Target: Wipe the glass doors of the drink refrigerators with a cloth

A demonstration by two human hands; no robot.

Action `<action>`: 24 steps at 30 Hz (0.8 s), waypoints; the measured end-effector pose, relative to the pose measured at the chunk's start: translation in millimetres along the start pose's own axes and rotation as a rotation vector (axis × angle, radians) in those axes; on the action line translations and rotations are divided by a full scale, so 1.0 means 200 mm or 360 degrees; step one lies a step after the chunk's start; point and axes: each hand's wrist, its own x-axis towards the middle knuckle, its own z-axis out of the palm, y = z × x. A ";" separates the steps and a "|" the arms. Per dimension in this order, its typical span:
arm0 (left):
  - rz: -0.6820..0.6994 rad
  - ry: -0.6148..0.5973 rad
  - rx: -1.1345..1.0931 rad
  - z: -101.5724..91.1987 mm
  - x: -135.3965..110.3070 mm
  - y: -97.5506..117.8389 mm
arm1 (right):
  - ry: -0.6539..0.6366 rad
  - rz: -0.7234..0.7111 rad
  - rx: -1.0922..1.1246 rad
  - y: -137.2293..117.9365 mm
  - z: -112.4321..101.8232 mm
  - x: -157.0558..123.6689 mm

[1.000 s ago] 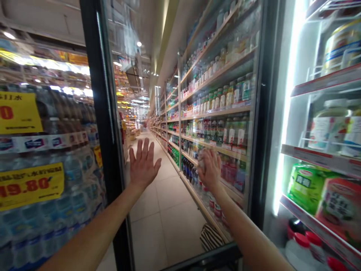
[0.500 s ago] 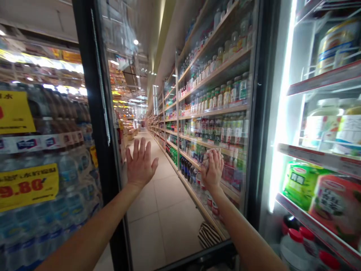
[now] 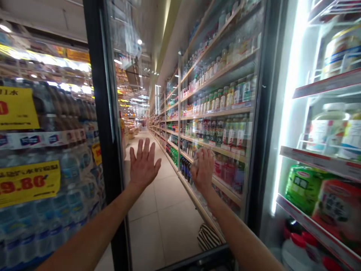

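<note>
Head view: I saw the left hand (image 3: 144, 162) splayed on the glass door (image 3: 172, 177); beside it, apart, the right hand (image 3: 204, 171) clutched a pale cloth (image 3: 198, 155).

The glass door (image 3: 105, 113) stands in the middle, with both hands in front of its pane: left hand (image 3: 144, 163) left of center, right hand (image 3: 203, 171) to its right, a cloth (image 3: 197, 158) under the fingers. Showing in the pane, long shelves (image 3: 225, 111) run along the right of the floor (image 3: 143, 226), where a bundle (image 3: 208, 238) lies (near the door's lower edge). Left of the door are stacked bottles (image 3: 31, 229) with signs (image 3: 28, 180) before them. On the right, the fridge (image 3: 299, 64) holds jugs (image 3: 328, 128) above bags (image 3: 303, 188), and jars (image 3: 296, 250) beneath those.
</note>
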 end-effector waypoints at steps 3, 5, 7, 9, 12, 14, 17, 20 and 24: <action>0.0016 0.0021 0.0037 -0.01 0.00 0.00 | -0.0274 -0.0412 0.0096 -0.01 -0.01 0.00; 0.0017 0.0014 0.0054 -0.01 0.00 0.01 | -0.0170 -0.0301 0.0066 0.03 -0.02 0.03; 0.0013 0.0004 0.0062 -0.01 0.00 0.01 | 0.0103 0.0077 -0.0019 0.09 -0.02 0.08; 0.0020 0.0010 0.0071 -0.01 -0.01 0.01 | 0.0263 0.0281 -0.0076 0.11 -0.02 0.11; 0.0052 0.0043 0.0103 0.00 -0.01 0.00 | 0.0034 -0.0100 -0.0019 0.06 -0.01 0.10; 0.0083 0.0077 0.0127 0.00 -0.01 0.00 | -0.0178 -0.0433 0.0044 0.02 -0.01 0.09; 0.0120 0.0121 0.0145 0.01 -0.01 0.00 | -0.0116 -0.0362 0.0015 0.07 -0.02 0.12; 0.0136 0.0148 0.0134 0.01 -0.01 0.00 | 0.0222 0.0117 -0.0081 0.14 -0.01 0.19; 0.0128 0.0141 0.0156 0.01 -0.02 0.00 | -0.0018 -0.0183 -0.0021 0.12 -0.02 0.21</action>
